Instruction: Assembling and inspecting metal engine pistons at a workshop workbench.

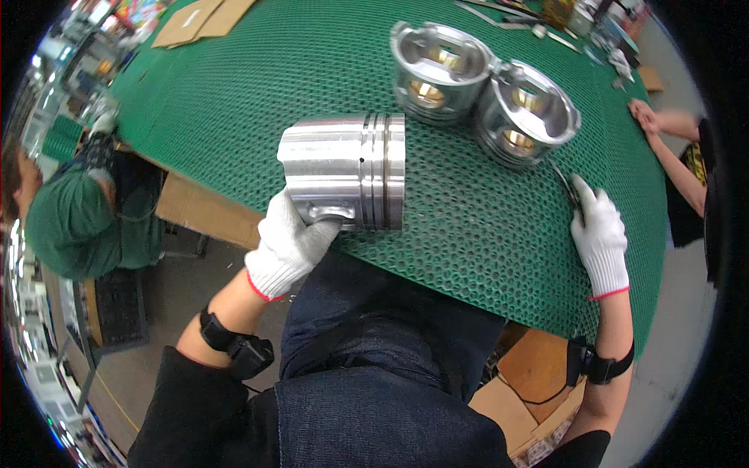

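My left hand [287, 243], in a white knit glove with a red cuff edge, grips a shiny metal piston [324, 160] at its pin hole. The piston lies on its side, its ring grooves toward the right. Two more pistons, a far one [406, 82] and a nearer one [499, 129], stand with their hollow ends up, side by side and touching. To the right of them, my gloved right hand [601, 238] is closed on a slim tool [563, 181] with a thin metal tip; its kind is unclear, as the fingers hide most of it.
The table has a green perforated mat [460, 234]. Flat cardboard [195, 22] lies at the far left, hand tools [515, 17] and small containers at the far right. A person in green [74, 222] is at the left; another person's hands [644, 117] rest on the right edge.
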### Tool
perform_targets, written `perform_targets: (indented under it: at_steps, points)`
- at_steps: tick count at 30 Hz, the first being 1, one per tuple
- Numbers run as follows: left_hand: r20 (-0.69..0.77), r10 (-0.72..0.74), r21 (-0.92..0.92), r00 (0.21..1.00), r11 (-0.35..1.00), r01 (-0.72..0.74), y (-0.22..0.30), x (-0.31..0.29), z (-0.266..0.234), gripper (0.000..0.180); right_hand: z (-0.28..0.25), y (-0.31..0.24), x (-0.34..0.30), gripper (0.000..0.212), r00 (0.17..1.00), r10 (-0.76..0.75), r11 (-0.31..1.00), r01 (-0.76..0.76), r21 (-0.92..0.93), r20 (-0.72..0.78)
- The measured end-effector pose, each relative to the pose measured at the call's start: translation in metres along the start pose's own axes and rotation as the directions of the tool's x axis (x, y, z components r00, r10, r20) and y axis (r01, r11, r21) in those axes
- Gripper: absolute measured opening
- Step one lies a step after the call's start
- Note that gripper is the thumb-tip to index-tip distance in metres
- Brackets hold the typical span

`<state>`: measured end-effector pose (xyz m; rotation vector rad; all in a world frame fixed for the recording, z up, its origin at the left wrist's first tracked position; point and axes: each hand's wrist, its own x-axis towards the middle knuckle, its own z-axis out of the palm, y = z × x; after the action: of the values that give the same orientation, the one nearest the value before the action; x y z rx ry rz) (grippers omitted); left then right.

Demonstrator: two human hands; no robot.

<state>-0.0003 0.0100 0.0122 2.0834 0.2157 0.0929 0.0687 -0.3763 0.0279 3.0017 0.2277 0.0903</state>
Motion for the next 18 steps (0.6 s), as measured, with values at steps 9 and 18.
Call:
perform_targets:
  at_steps: [9,18]
  points:
    - [0.077,0.683,0.147,0.726,0.713,-0.686,-0.092,-0.020,0.002,0.035,-0.011,-0.025,-0.062,0.049,0.957,0.247,0.123,-0.186,0.975,0.152]
    - [0.109,0.474,-0.115,0.873,0.879,-0.463,-0.080,-0.018,0.000,0.033,0.013,-0.101,-0.094,0.051,0.969,0.112,-0.610,-0.107,0.785,0.218]
